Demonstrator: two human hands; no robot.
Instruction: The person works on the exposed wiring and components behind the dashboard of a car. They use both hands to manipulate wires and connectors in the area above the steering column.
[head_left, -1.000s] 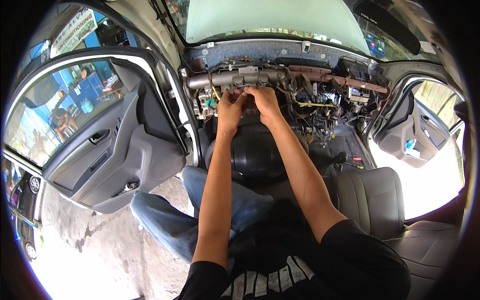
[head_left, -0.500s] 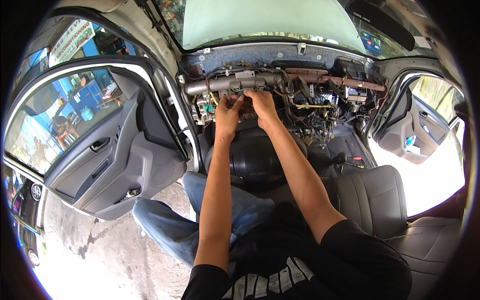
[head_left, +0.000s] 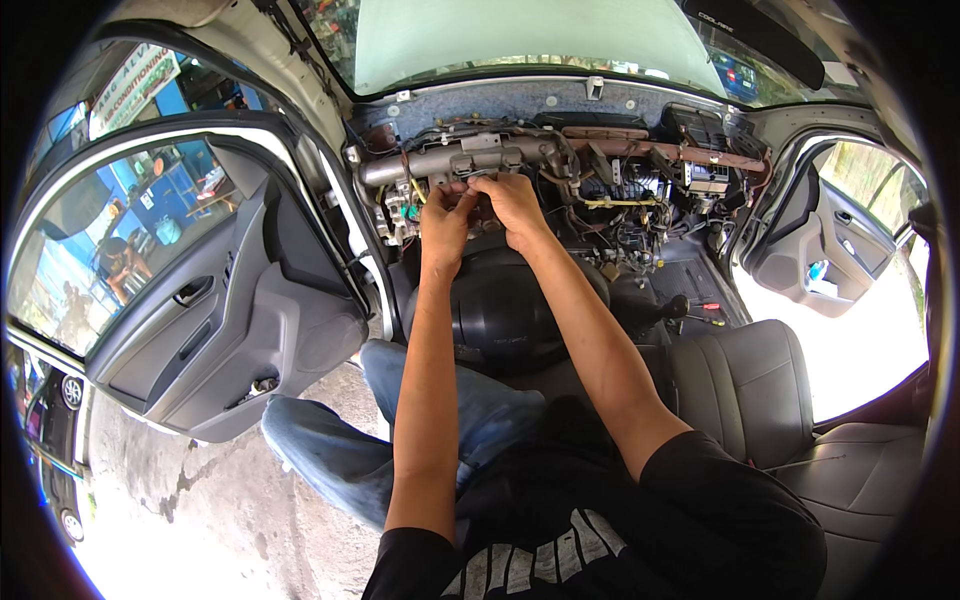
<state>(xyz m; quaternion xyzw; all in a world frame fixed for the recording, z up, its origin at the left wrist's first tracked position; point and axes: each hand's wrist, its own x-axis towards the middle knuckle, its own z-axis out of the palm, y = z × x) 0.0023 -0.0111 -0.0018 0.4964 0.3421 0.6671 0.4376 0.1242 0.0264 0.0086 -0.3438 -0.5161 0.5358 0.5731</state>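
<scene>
Both arms reach forward over the black steering column cover [head_left: 505, 315] to the stripped dashboard of a car. My left hand [head_left: 447, 222] is closed, thumb and fingers pinched just below the grey metal cross tube [head_left: 420, 166]. Close beside it, my right hand [head_left: 510, 207] is also closed, its fingertips bent in against a bracket [head_left: 488, 160] on the tube. Whatever the fingertips grip is too small and too covered by the fingers to make out. A yellow cable [head_left: 418, 190] hangs down left of my left hand.
Bare wiring and connectors [head_left: 620, 240] spread right of the column. A gear lever [head_left: 675, 306] stands beside the grey passenger seat [head_left: 745, 390]. The driver's door [head_left: 235, 300] is open at the left, and another door [head_left: 825, 245] at the right. Beyond the door glass a person [head_left: 122, 262] bends forward.
The whole view has shifted slightly. My hands stay at the same spot under the tube, with the fingers of both hands drawn a little closer together.
</scene>
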